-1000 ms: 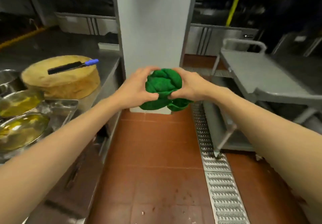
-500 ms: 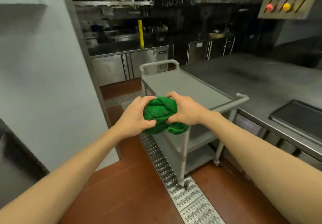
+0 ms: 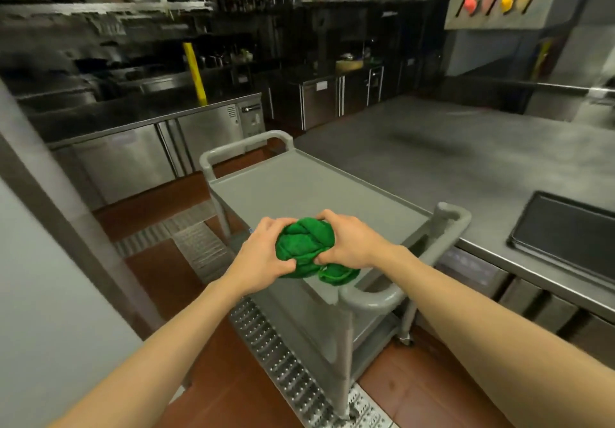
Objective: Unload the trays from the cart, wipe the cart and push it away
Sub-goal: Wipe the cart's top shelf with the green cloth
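At the near end of the cart (image 3: 299,191), just above its top shelf, a balled green cloth (image 3: 304,248) sits squeezed between both hands: the left hand (image 3: 263,254) curls round it from nine o'clock and the right hand (image 3: 349,244) from three o'clock, fingers wrapped into the folds. The cart's top shelf looks bare, so unloading seems done and wiping is the step about to begin. A dark tray (image 3: 565,244) lies on the steel tabletop (image 3: 449,161) at three o'clock, well apart from the cloth. The cart stands beside that tabletop, with its near wheel over the perforated floor drain (image 3: 286,361) running toward six o'clock. The risks, as I judge them: a cloth kept bunched would touch only a small patch and leave streaks, so it needs opening out; pressing hard on one end could roll the cart into the tabletop; and a wheel may catch in the drain grate when the cart is pushed.
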### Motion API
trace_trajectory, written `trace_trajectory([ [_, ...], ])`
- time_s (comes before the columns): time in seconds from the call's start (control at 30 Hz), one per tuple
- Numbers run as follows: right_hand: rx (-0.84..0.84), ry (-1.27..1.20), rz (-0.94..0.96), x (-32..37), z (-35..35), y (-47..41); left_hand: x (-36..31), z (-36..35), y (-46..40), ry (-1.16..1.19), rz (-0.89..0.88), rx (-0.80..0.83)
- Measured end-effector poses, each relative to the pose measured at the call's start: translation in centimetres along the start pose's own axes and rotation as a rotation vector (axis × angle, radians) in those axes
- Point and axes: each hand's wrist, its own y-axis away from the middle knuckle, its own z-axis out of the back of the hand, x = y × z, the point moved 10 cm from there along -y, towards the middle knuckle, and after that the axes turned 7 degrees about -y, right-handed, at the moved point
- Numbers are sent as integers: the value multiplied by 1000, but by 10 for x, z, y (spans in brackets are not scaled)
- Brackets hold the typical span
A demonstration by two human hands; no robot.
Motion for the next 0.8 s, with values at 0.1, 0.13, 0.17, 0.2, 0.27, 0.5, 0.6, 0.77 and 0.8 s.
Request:
trace_trajectory([
  [0.1, -38, -23, -121, -35, -12, -39, 34, -30, -52, 18, -69, 77],
  [0.13, -52, -33, -170, -45, -16, -49, 44, -41, -67, 28, -87, 111],
  [0.17, -64, -37, -217, -55, -20, -58, 53, -51, -81, 39, -111, 141],
  [0.2, -68, -48, -273, -65, -25, -64, 61, -63, -93, 49, -134, 186],
  [0.27, -82, -67, -376, -83, -39, -72, 73, -88, -113, 58, -188, 287],
  [0.5, -149, -75, -656, -139, -90, -73, 100, -171, -146, 69, -315, 543],
  [0.6, -9, 152, -741, -161, -129, -75, 116, -216, -145, -28, -402, 675],
  [0.77, 118, 297, -793, -176, -168, -91, 127, -256, -143, -184, -613, 780],
  [0.8, 120, 295, -814, -178, -169, -95, 126, -258, -143, -195, -651, 796],
])
